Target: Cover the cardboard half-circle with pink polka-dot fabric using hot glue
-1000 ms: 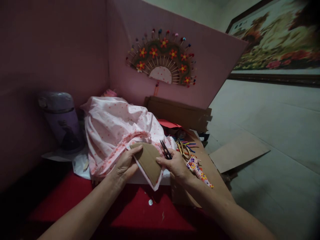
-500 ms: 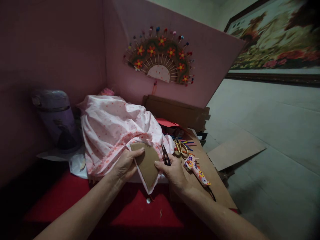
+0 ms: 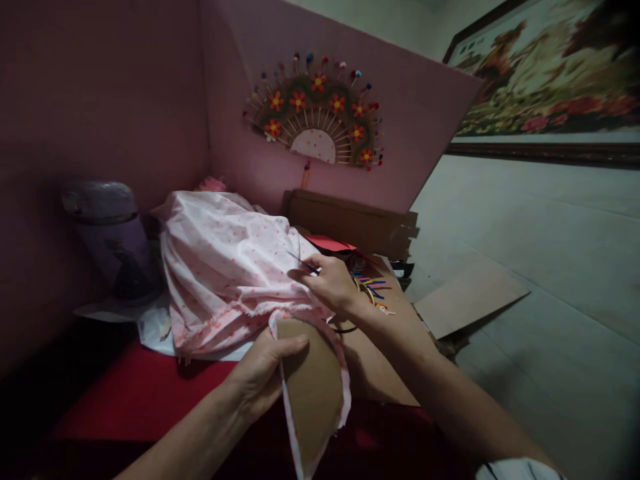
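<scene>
The left hand (image 3: 263, 370) pinches the card (image 3: 315, 393) by its straight edge over the red bench (image 3: 125, 403); apart from it, the right hand (image 3: 333, 283) grips dark snips (image 3: 311, 268). The card should be light and fairly stiff but easily creased, so a flat thumb-and-finger hold near an edge suits it. It is brown and roughly half-round, with a pale pink fabric border (image 3: 346, 393), and beyond it lies the spotted cloth (image 3: 225, 240).

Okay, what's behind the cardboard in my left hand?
Beyond the cardboard, spotted cloth shows above and a red surface at left. Its back and the fingers your left hand tucks behind are covered.
</scene>
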`<state>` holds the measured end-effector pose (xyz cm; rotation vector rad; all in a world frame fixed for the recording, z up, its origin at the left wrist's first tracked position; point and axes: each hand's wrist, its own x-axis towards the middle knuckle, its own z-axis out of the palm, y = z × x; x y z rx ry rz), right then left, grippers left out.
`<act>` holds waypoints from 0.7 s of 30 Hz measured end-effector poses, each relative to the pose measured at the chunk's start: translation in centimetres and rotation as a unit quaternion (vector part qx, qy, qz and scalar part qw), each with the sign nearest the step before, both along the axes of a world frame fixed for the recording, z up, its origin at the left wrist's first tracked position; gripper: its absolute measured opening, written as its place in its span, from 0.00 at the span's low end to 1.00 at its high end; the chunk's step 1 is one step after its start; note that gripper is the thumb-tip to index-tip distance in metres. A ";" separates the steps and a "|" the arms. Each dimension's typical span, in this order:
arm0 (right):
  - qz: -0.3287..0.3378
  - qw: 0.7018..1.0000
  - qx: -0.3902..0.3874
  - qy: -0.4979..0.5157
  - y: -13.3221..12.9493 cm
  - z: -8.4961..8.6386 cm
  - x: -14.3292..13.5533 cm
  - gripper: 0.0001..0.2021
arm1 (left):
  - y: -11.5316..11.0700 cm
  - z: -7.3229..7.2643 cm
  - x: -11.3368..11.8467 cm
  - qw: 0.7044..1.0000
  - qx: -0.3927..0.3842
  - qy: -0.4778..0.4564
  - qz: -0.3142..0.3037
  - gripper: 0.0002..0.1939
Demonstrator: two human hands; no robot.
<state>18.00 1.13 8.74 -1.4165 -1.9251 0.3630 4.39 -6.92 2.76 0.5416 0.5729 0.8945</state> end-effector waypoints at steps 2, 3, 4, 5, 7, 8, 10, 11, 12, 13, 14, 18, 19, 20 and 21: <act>0.023 0.994 -0.052 -0.093 1.2 -0.1 -1.6 0.16 | -0.5 -0.2 -0.1 1.000 -0.001 0.005 0.002 0.14; 0.043 0.988 -0.078 -0.126 1.8 -0.3 -2.3 0.15 | -0.6 -0.2 -0.2 1.000 -0.005 0.013 0.006 0.15; 0.061 0.982 -0.109 -0.140 2.3 -0.7 -2.9 0.14 | -0.6 -0.2 -0.5 1.000 -0.009 0.022 0.010 0.15; 0.059 0.984 -0.118 -0.118 2.7 -1.2 -3.3 0.12 | -0.5 -0.2 -0.8 0.999 -0.012 0.032 0.015 0.15; 0.020 0.996 -0.083 0.006 3.2 -1.9 -3.7 0.08 | -0.2 0.0 -1.7 0.998 -0.009 0.051 0.024 0.12; -0.010 0.994 -0.065 0.090 3.4 -2.3 -3.5 0.07 | 0.1 0.1 -2.3 0.998 -0.004 0.061 0.028 0.11; -0.066 0.967 -0.078 0.234 3.4 -2.9 -2.9 0.07 | 0.7 0.4 -3.4 0.996 -0.005 0.080 0.024 0.09; -0.082 0.947 -0.137 0.277 3.4 -3.2 -2.4 0.08 | 1.1 0.4 -3.9 0.996 -0.015 0.092 0.016 0.08; -0.086 0.938 -0.174 0.286 3.2 -3.5 -1.8 0.10 | 1.3 0.4 -4.4 0.994 -0.032 0.106 0.005 0.07; -0.084 0.934 -0.200 0.285 2.9 -3.8 -1.3 0.12 | 1.5 0.4 -4.8 0.992 -0.049 0.113 -0.005 0.07; -0.081 0.931 -0.218 0.281 2.5 -4.0 -0.7 0.15 | 1.7 0.3 -5.2 0.991 -0.062 0.117 -0.012 0.06; -0.055 0.940 -0.172 0.289 -0.4 -3.9 1.3 0.26 | 1.5 -0.1 -6.4 0.985 -0.096 0.145 -0.020 0.06; -0.019 0.941 -0.182 0.284 -1.6 -3.6 1.6 0.29 | 1.3 -0.1 -6.6 0.984 -0.096 0.151 -0.022 0.06; 0.029 0.939 -0.209 0.272 -2.8 -3.2 1.8 0.30 | 1.2 -0.2 -6.8 0.984 -0.087 0.155 -0.020 0.06; 0.075 0.936 -0.237 0.250 -4.0 -2.8 2.0 0.30 | 1.1 -0.3 -7.0 0.985 -0.073 0.157 -0.019 0.07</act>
